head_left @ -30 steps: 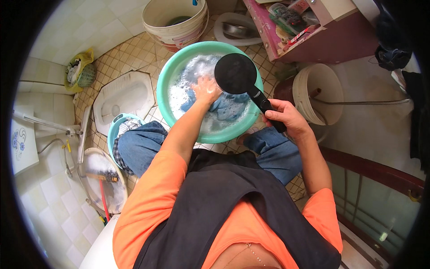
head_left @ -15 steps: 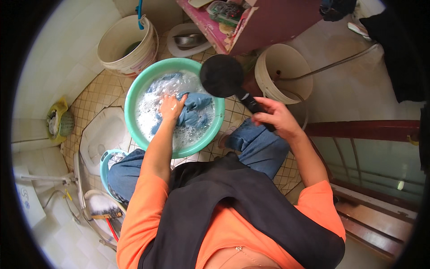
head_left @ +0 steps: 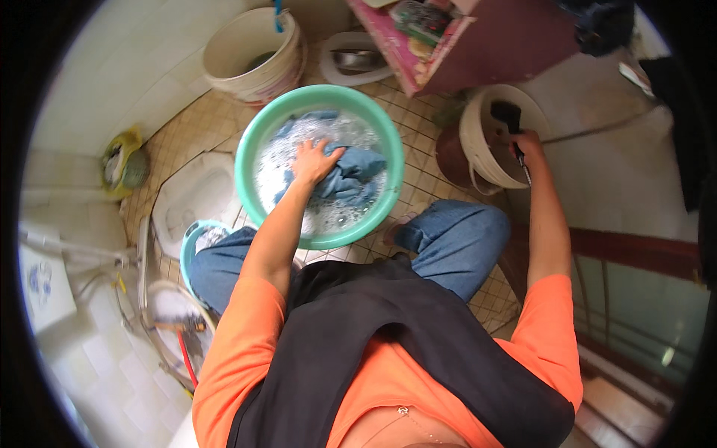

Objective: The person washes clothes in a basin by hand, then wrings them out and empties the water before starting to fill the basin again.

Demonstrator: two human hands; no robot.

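A green basin (head_left: pixel 396 142) holds sudsy water (head_left: pixel 272 160) and wet blue cloth (head_left: pixel 358 168). My left hand (head_left: pixel 314 162) lies on the suds at the cloth's left edge, fingers stretched and thumb apart. Out to the right, my right hand (head_left: pixel 527 147) is closed round the handle of a black shower head (head_left: pixel 506 113). The head is over the mouth of a white bucket (head_left: pixel 472 131), and a hose hangs from the handle. Whether the head touches the bucket's inside, I cannot tell.
Behind the basin stand another white bucket (head_left: pixel 287 71) and a metal bowl (head_left: pixel 357 60). A pink shelf (head_left: pixel 407 67) juts out at the back. Left are a squat toilet (head_left: pixel 175 201), a yellow-green basket (head_left: pixel 134 168), a light-blue tub (head_left: pixel 188 250) and a brush (head_left: pixel 183 323).
My right hand has carried the shower head from beside the basin rightward to the white bucket. My left hand stays on the cloth. The whole view has shifted.
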